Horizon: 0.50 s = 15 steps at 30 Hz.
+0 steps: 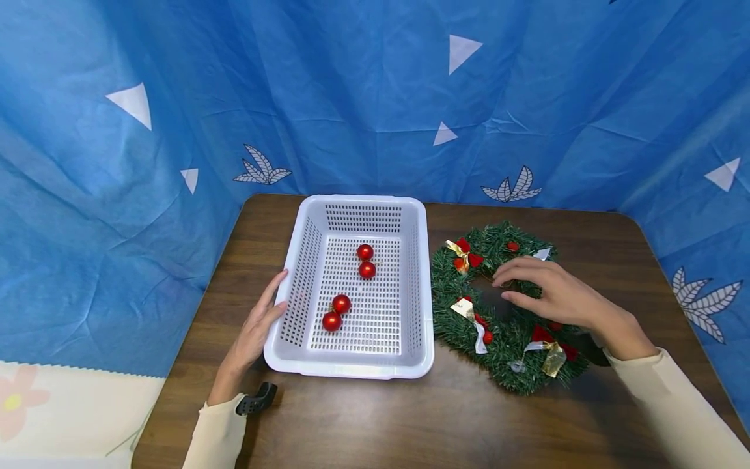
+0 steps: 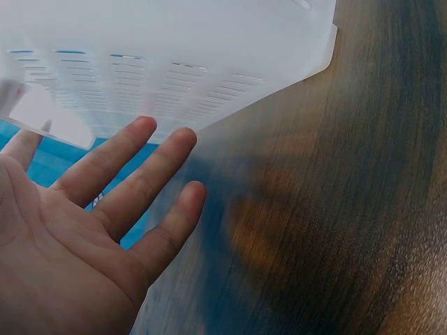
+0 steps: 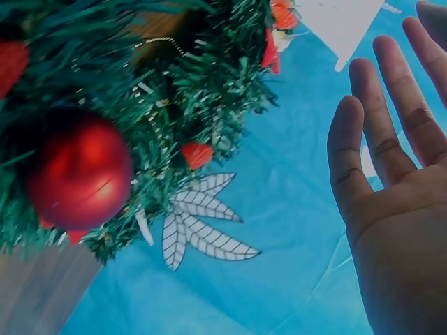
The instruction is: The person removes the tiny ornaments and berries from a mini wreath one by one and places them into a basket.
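Observation:
A white perforated plastic basket (image 1: 348, 371) stands on the table, with two pairs of shiny red ball ornaments, a far pair (image 1: 366, 270) and a near pair (image 1: 331, 321), on its floor. My left hand (image 1: 256, 329) is at the basket's left side, fingers extended against or close beside the rim. To the right of the basket lies a green tinsel wreath (image 1: 498, 361) with red, gold and silver bows. Over its right part hovers my right hand (image 1: 553, 291), fingers loosely bent and nothing between them. In the right wrist view, a red ball ornament (image 3: 80, 171) is on the wreath.
The brown wooden table (image 1: 363, 423) ends at the back against a blue curtain (image 1: 363, 130) printed with white triangles and leaves. A black band (image 1: 256, 398) circles the left wrist. At the lower left hangs cream cloth with a flower (image 1: 23, 397).

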Tool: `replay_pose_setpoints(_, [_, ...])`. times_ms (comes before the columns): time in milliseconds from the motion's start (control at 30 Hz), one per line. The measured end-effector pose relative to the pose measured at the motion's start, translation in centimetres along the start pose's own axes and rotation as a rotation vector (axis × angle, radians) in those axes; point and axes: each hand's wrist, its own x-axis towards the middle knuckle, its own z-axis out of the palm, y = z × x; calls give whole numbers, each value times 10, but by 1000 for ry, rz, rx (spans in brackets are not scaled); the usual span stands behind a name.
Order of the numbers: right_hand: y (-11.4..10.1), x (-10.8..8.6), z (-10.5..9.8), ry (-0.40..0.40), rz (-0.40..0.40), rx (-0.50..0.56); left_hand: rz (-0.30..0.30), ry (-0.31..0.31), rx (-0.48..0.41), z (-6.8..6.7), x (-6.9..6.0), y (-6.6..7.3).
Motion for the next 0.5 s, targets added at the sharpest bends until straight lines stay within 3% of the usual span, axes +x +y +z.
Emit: replay_pose_setpoints(500, [14,-29,-2,52,12,-20,8,-19,-42,0,-1,0])
